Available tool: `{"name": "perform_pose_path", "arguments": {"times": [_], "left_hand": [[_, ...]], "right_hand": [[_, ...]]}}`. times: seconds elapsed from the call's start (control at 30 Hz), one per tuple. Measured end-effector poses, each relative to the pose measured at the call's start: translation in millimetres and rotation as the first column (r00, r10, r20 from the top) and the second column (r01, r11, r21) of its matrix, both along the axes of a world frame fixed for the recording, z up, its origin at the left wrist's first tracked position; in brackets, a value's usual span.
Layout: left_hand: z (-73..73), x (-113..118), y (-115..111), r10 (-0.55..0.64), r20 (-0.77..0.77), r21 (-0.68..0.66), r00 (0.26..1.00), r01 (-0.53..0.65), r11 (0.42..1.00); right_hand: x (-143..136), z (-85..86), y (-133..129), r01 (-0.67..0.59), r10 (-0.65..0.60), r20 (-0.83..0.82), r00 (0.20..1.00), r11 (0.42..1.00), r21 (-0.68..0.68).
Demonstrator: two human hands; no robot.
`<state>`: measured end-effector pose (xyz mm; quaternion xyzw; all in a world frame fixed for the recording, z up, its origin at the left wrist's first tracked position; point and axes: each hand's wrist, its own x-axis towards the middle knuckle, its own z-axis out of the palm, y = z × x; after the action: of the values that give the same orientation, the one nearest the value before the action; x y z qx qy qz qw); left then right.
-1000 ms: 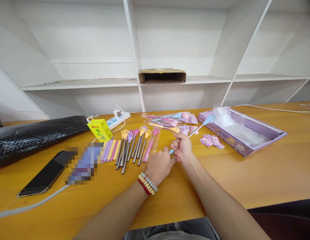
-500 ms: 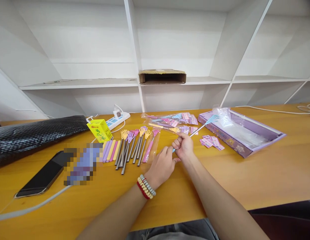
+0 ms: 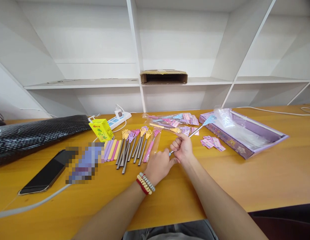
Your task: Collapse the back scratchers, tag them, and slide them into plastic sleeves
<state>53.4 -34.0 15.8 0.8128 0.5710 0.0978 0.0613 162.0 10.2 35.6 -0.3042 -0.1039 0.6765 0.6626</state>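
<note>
My right hand (image 3: 182,147) is wrapped round the metal rod of a back scratcher (image 3: 195,130) whose light-blue claw points up and right. My left hand (image 3: 162,163) is closed on the light-blue handle end, most of which the fingers hide. Left of my hands lie several metal rods with coloured claws (image 3: 135,146) and a row of coloured handles (image 3: 112,150). A pink back scratcher (image 3: 150,146) in a clear bag lies beside my left hand. Behind my hands are several bagged back scratchers (image 3: 173,123).
At the right, a purple box (image 3: 245,151) holds clear bags, with pink cards (image 3: 212,142) beside it. Toward the left are a yellow box (image 3: 102,130), a power strip (image 3: 119,120), a phone (image 3: 45,171) and a black wrapped bundle (image 3: 42,136). White shelves stand behind, holding a cardboard box (image 3: 164,79).
The held back scratcher has shifted slightly down and left with my hands. My left hand's grip on the handle end has changed a little. The view has shifted slightly.
</note>
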Motion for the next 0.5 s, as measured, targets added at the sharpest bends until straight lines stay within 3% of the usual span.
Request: {"name": "perform_pose_path", "arguments": {"times": [0.27, 0.5], "left_hand": [[0.8, 4, -3, 0.012, -0.007, 0.040, 1.000, -0.011, 0.999], [2.5, 7, -8, -0.043, 0.184, 0.124, 0.982, 0.020, 0.992]], "right_hand": [[7, 0.2, 1, 0.035, -0.034, -0.017, 0.999, 0.997, 0.063], [15, -2.2, 1, -0.012, 0.044, -0.117, 0.992, 0.966, 0.260]]}}
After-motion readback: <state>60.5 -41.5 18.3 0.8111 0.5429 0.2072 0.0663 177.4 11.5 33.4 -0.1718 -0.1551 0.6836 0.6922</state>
